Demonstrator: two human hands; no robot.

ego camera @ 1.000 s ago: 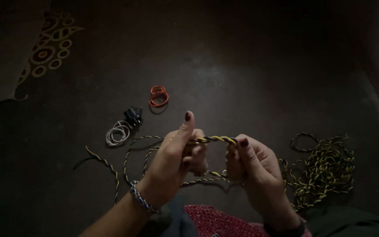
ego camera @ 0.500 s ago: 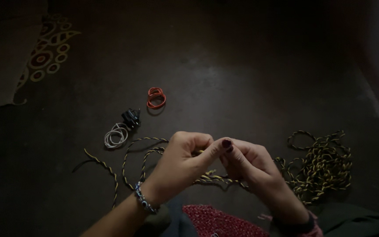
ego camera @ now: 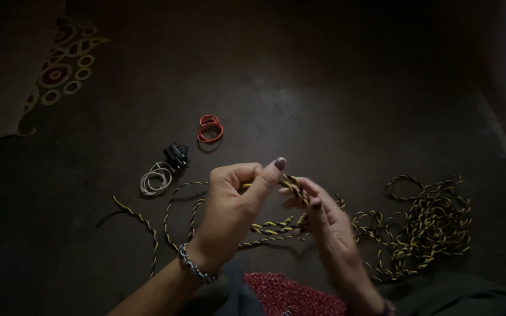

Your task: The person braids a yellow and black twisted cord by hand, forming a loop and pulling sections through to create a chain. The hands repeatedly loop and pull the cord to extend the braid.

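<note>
Both hands over the dark floor (ego camera: 335, 82) — left hand (ego camera: 232, 202) grip pinching the yellow-black twisted cord (ego camera: 273, 227), right hand (ego camera: 326, 219) fingers closed on the same cord beside it. Cord pile (ego camera: 426, 225) lies right; red bands (ego camera: 210, 129), white coil (ego camera: 156, 178) left.

You are looking down at a dark, bare floor (ego camera: 335, 76), dimly lit, with a faint sheen of light near its middle. At the far left corner lies a pale mat (ego camera: 7, 82) with a pattern of rings and leaf shapes along its edge.
</note>
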